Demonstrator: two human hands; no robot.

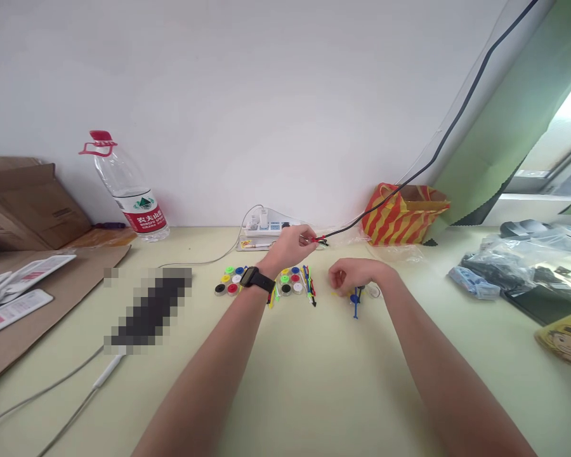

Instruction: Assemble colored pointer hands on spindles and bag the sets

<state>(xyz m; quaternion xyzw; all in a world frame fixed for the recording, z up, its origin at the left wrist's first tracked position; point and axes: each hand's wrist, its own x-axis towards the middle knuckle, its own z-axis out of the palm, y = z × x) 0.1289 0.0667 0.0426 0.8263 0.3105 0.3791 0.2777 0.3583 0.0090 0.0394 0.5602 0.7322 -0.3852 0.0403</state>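
Observation:
My left hand (295,246), with a black watch (257,279) on its wrist, is raised over the back of the table. Its fingers are pinched together beside a small bunch of thin red and black pieces (320,240); it seems to grip them. My right hand (349,275) is low over the table with fingers curled; what they hold, if anything, is hidden. Just below it lies a blue stick-like piece (355,307). Left of it are thin coloured sticks (309,285) and small round discs with coloured centres (285,279). A second group of discs (228,279) lies farther left, partly behind my left wrist.
A power strip (261,230) stands by the wall. A black cable (438,149) runs down from the upper right. Also around: a large water bottle (145,212), cardboard box (38,209), blurred-out dark object (152,311), red-yellow bag (390,219) and plastic-wrapped items (485,266).

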